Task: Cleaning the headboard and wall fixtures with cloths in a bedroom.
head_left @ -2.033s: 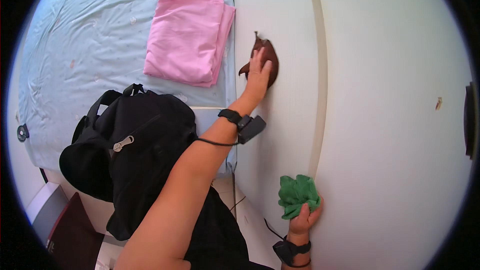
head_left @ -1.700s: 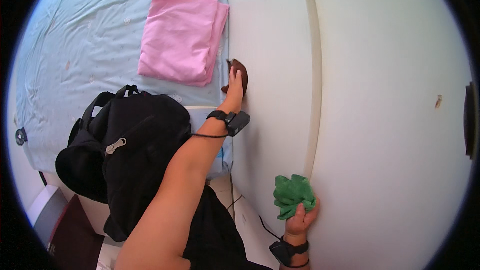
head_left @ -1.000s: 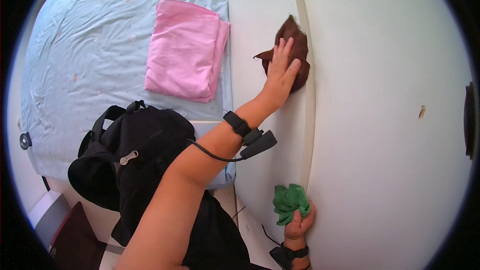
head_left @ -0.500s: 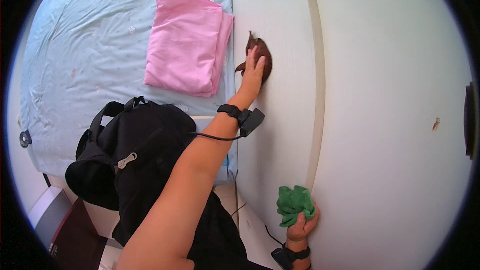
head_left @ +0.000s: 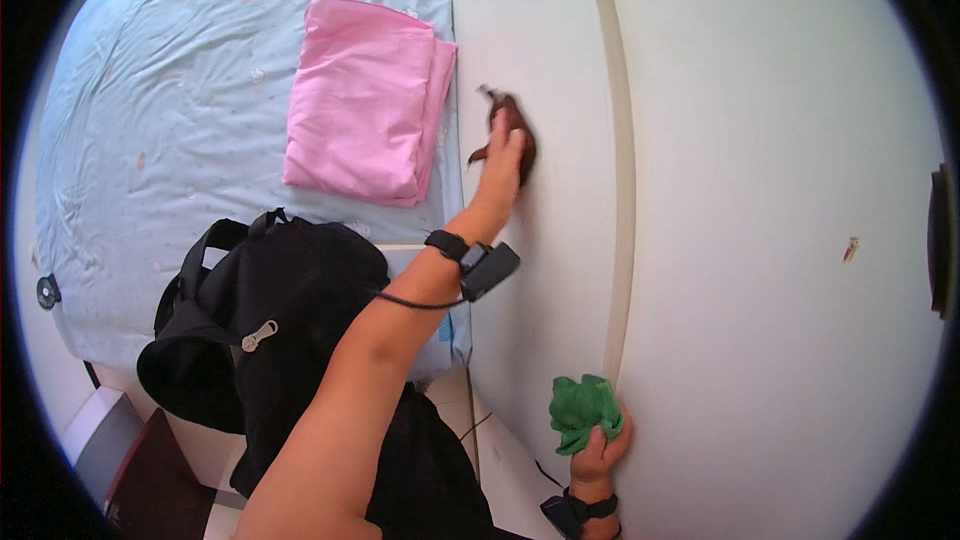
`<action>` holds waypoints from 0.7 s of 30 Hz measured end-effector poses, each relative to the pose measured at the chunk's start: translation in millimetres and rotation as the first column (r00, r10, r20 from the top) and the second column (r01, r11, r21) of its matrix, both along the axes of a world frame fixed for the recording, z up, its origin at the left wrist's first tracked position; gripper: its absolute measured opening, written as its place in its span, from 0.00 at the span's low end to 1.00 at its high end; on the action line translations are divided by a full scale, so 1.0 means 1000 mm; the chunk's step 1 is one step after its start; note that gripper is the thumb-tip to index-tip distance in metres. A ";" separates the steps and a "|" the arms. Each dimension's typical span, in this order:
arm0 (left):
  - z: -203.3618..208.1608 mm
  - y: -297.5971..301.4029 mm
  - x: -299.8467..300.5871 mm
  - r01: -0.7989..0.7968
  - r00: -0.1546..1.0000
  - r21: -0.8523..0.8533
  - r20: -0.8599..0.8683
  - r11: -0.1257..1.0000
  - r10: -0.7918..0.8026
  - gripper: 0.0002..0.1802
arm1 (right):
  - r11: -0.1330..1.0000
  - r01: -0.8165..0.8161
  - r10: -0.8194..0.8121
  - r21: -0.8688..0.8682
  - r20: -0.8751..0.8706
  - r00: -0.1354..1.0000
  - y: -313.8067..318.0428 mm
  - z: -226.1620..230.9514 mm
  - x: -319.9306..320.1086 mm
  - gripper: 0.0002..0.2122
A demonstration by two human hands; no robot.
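My left hand (head_left: 503,162) lies with its fingers stretched over a dark brown cloth (head_left: 523,138), pressing it against a white panel (head_left: 540,270). The cloth's far end is blurred by motion, and one corner sticks out toward the bed. At the lower right, my right hand (head_left: 600,448) holds a crumpled green cloth (head_left: 583,412) bunched up above its fingers and thumb. The green cloth is apart from the panel's long beige strip (head_left: 622,190), near its lower end. Each wrist wears a black strap with a small device.
A folded pink cloth (head_left: 360,100) lies on the light blue bed sheet (head_left: 170,90), left of the panel. Nearer, a black bag (head_left: 290,290) with straps and a zipper stands beside my left forearm. A dark red object (head_left: 160,475) sits at the lower left.
My left hand and the brown cloth have slid slightly nearer along the panel. My right hand keeps its hold on the green cloth. The whole view has shifted a little.
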State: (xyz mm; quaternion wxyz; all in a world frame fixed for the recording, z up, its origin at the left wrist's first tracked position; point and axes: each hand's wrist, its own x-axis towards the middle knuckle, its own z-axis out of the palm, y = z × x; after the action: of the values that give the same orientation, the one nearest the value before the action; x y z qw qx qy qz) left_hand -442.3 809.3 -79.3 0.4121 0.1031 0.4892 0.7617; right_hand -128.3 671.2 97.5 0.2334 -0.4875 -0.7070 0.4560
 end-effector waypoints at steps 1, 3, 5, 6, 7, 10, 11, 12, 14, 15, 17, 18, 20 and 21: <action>0.016 0.006 0.000 0.001 0.998 0.084 -0.059 0.996 0.005 0.32 | 1.000 0.000 0.000 0.003 0.001 1.000 0.000 0.002 -0.003 0.20; 0.061 0.018 -0.001 0.066 0.953 0.108 -0.303 0.992 -0.030 0.32 | 0.998 0.032 -0.034 -0.049 -0.042 0.999 0.001 0.008 -0.011 0.20; 0.090 0.029 -0.005 0.050 0.880 0.056 -0.475 0.997 -0.018 0.31 | 0.999 0.026 -0.027 -0.044 -0.024 0.999 0.000 0.010 -0.009 0.20; 0.086 0.032 -0.009 0.047 0.878 0.054 -0.478 0.997 -0.016 0.31 | 0.999 0.019 -0.020 -0.042 -0.009 1.000 -0.001 0.010 -0.008 0.20; 0.078 0.037 -0.015 0.009 0.859 0.074 -0.510 0.997 0.030 0.31 | 0.999 0.018 -0.018 -0.044 -0.008 1.000 -0.001 0.010 -0.007 0.20; 0.052 0.048 -0.028 -0.055 0.863 0.076 -0.497 0.996 0.085 0.31 | 1.000 -0.006 0.004 0.029 0.065 0.998 -0.001 0.005 -0.001 0.20; 0.044 0.051 -0.033 -0.069 0.873 0.053 -0.480 0.996 0.086 0.30 | 0.999 -0.019 0.017 0.034 0.057 0.998 -0.002 0.002 0.003 0.20; 0.025 0.055 -0.038 -0.107 0.881 0.064 -0.457 0.992 0.124 0.30 | 0.999 -0.036 0.034 0.034 0.045 0.998 -0.002 0.001 0.004 0.20; 0.003 0.054 -0.041 -0.125 0.925 -0.007 -0.362 0.992 0.114 0.29 | 1.000 -0.022 0.021 0.012 0.049 0.999 -0.001 0.004 -0.001 0.20; -0.002 0.052 -0.040 -0.110 0.953 -0.067 -0.291 0.992 0.086 0.29 | 1.000 -0.007 0.007 -0.003 0.055 0.998 0.000 0.006 -0.003 0.20; -0.028 0.048 -0.039 -0.127 0.955 -0.032 -0.273 0.991 0.113 0.29 | 1.000 0.002 -0.002 -0.002 0.027 1.000 -0.002 0.002 -0.003 0.20; -0.035 0.045 -0.039 -0.119 0.965 -0.065 -0.244 0.991 0.100 0.30 | 1.000 0.014 -0.014 0.000 0.004 1.000 -0.002 0.002 -0.001 0.20; -0.050 0.038 -0.038 -0.114 0.971 -0.109 -0.223 0.987 0.087 0.30 | 1.000 0.013 -0.013 0.014 0.013 1.000 -0.001 0.002 0.000 0.20; -0.064 0.034 -0.041 -0.120 0.969 -0.146 -0.234 0.982 0.084 0.31 | 1.000 0.007 -0.007 0.022 0.014 1.000 -0.001 0.002 -0.001 0.20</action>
State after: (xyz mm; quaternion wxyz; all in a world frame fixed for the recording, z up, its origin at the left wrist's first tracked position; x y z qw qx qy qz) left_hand -483.0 843.4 -143.6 0.3207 0.1309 0.5969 0.7237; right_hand -129.1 670.1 99.2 0.2352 -0.4906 -0.7120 0.4438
